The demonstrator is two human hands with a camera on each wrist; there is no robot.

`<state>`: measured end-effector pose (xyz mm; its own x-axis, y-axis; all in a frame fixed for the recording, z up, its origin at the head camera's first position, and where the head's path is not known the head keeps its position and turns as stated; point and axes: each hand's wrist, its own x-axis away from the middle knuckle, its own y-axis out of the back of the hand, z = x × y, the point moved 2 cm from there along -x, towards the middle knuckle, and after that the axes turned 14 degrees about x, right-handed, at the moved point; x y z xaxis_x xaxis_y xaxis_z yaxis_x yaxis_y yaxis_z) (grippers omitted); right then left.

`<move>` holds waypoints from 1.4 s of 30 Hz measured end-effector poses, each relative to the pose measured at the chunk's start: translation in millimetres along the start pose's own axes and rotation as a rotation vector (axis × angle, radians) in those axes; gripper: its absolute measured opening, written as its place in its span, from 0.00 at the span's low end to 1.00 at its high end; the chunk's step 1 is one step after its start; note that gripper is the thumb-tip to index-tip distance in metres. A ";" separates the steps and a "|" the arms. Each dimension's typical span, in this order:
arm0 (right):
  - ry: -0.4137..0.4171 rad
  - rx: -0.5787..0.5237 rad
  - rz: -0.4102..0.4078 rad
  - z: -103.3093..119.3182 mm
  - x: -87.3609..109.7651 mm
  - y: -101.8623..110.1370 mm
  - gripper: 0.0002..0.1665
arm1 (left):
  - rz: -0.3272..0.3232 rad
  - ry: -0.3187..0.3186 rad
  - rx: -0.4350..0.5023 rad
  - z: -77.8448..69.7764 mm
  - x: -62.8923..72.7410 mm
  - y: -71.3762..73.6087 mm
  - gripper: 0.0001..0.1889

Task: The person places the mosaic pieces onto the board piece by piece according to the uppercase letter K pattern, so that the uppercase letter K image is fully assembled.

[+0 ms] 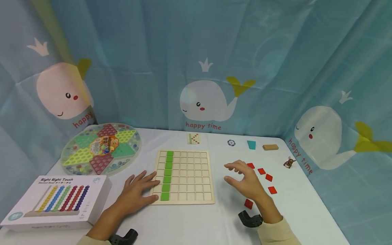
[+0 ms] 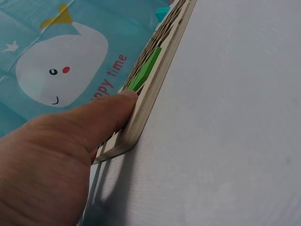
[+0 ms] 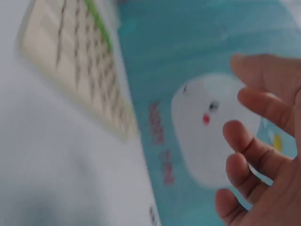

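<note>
Nearest, the left hand [image 1: 136,192] lay spread at the left edge of the wooden grid board [image 1: 190,179], thumb resting on its rim; the board sat flat mid-table [image 1: 183,224], second column from the left lined with green tiles [image 1: 167,179], its other cells bare; right hand [image 1: 245,178] off the board's right side, fingers loosely curved, thumb apart, nothing gripped; five red tiles [image 1: 269,177] scattered about it, none on the board; step judged a lull between pieces, green column done; next move seemed to call for a pinch on one red tile, board steadied; farthest, a small patterned card [image 1: 194,139], perhaps a guide.
</note>
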<state>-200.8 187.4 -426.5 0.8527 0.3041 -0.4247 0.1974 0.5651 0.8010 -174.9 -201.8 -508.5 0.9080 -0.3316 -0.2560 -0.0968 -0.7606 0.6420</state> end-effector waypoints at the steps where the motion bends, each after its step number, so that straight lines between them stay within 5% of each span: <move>1: -0.010 0.001 0.015 -7.9 3.1 2.7 0.22 | -0.001 -0.001 -0.001 -0.1 -0.4 -0.2 0.27; 15: -0.202 0.105 0.203 -89.2 31.2 8.2 0.25 | 0.007 0.032 0.001 3.3 0.6 -1.9 0.28; 25: -0.251 0.192 0.305 -97.2 34.6 -1.5 0.18 | 0.011 0.028 0.000 2.3 0.0 -0.5 0.28; 34: -0.185 0.267 0.298 -95.0 30.7 -4.9 0.14 | 0.003 0.018 0.001 0.6 -0.4 0.6 0.27; 42: -0.165 0.226 0.238 -79.4 12.3 6.9 0.17 | 0.015 0.037 -0.009 3.8 -0.3 -1.2 0.28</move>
<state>-227.3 256.0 -459.7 0.9505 0.2686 -0.1565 0.0704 0.3043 0.9500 -176.6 -202.8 -511.9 0.9208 -0.3220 -0.2201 -0.1067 -0.7507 0.6519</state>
